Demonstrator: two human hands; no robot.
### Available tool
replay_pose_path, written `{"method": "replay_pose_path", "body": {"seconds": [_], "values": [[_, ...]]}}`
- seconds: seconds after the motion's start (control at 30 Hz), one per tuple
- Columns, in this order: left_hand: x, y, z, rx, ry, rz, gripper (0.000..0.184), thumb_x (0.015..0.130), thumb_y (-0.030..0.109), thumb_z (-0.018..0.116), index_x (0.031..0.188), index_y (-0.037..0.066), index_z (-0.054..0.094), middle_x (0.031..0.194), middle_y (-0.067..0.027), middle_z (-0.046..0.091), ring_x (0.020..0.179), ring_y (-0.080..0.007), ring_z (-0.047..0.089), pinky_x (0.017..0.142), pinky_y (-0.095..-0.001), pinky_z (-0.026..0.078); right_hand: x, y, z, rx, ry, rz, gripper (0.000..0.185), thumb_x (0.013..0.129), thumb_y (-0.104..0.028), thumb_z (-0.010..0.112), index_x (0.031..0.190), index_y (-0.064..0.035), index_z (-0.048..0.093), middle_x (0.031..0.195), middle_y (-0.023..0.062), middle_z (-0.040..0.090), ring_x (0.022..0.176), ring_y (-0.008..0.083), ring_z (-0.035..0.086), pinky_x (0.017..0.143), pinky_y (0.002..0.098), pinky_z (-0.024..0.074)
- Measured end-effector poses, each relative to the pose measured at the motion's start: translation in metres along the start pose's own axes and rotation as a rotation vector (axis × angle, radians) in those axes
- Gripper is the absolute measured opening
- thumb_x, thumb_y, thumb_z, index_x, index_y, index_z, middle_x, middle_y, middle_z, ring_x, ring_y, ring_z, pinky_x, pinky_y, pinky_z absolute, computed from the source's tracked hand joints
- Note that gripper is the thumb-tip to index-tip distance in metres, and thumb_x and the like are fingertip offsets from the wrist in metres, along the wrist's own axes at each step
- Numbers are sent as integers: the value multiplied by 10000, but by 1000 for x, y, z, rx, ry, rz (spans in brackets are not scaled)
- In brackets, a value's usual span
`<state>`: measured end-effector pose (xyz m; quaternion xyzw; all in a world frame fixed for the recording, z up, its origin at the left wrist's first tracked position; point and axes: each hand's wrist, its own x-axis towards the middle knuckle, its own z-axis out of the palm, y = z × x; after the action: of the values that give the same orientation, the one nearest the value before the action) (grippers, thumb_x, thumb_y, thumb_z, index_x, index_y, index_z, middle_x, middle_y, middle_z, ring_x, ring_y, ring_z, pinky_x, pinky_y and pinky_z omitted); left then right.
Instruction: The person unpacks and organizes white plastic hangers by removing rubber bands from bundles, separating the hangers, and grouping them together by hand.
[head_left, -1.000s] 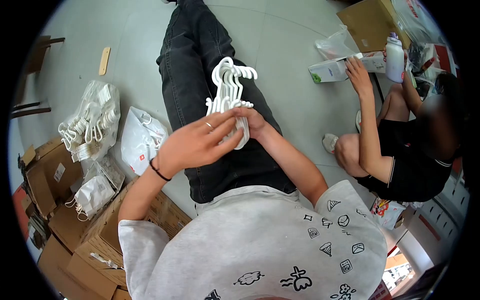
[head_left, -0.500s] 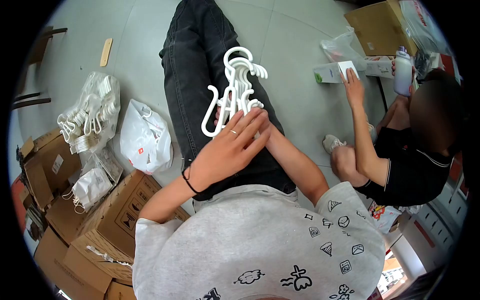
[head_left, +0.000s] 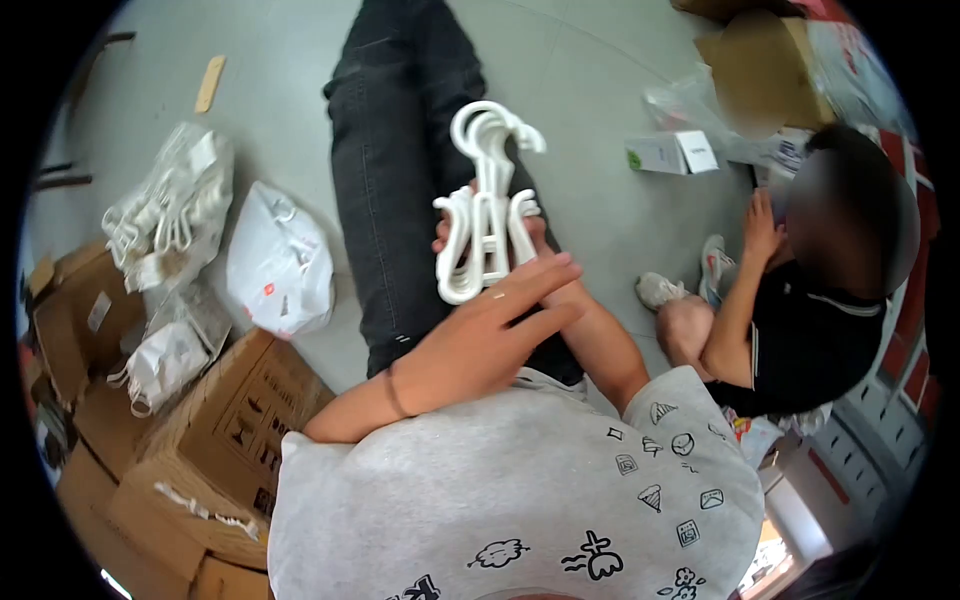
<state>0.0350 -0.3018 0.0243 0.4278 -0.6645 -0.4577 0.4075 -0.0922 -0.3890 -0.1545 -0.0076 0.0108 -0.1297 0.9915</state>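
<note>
A bundle of white plastic hangers (head_left: pixel 489 215) stands above my dark trousers, hooks pointing away from me and lined up closely. My right hand (head_left: pixel 537 238) grips the bundle from behind and below; fingers show at both sides, but the palm is hidden. Just on the near side of the hangers, my left hand (head_left: pixel 500 318) lies stretched across my right forearm, palm down, fingers extended and slightly blurred. Nothing shows in that hand, and I cannot tell whether its fingertips touch the hangers.
To my left are a clear bag of white hangers (head_left: pixel 170 215), a white plastic bag (head_left: pixel 280 265) and cardboard boxes (head_left: pixel 235 425). At right, a co-worker in black (head_left: pixel 800 340) crouches near a white box (head_left: pixel 672 153). A wooden strip (head_left: pixel 210 84) lies on the floor.
The fanned hangers now sit together in a tighter stack, turned more upright. My left hand has drawn back from them toward the right forearm. The co-worker's hand has left the white box.
</note>
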Motion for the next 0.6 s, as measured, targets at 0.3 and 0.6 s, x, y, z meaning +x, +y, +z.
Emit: {"method": "replay_pose_path", "body": {"seconds": [0.3, 0.6], "values": [[-124, -218, -152, 467, 950, -524, 256, 1025, 49, 483, 1182, -54, 656, 1130, -183, 723, 1068, -262, 687, 960, -361, 519, 5, 5, -40, -24, -124, -47, 800, 781, -410, 809, 1454, -121, 489, 1330, 243, 580, 1262, 417, 569, 1106, 565, 441], [-376, -477, -121, 643, 562, -1338, 438, 831, 151, 617, 1215, -56, 650, 1188, -256, 692, 1115, -426, 658, 1000, -453, 501, 2, 14, -107, 179, -21, 25, 567, 803, -255, 812, 1279, 7, 652, 1198, 185, 722, 1059, 328, 726, 959, 482, 583]]}}
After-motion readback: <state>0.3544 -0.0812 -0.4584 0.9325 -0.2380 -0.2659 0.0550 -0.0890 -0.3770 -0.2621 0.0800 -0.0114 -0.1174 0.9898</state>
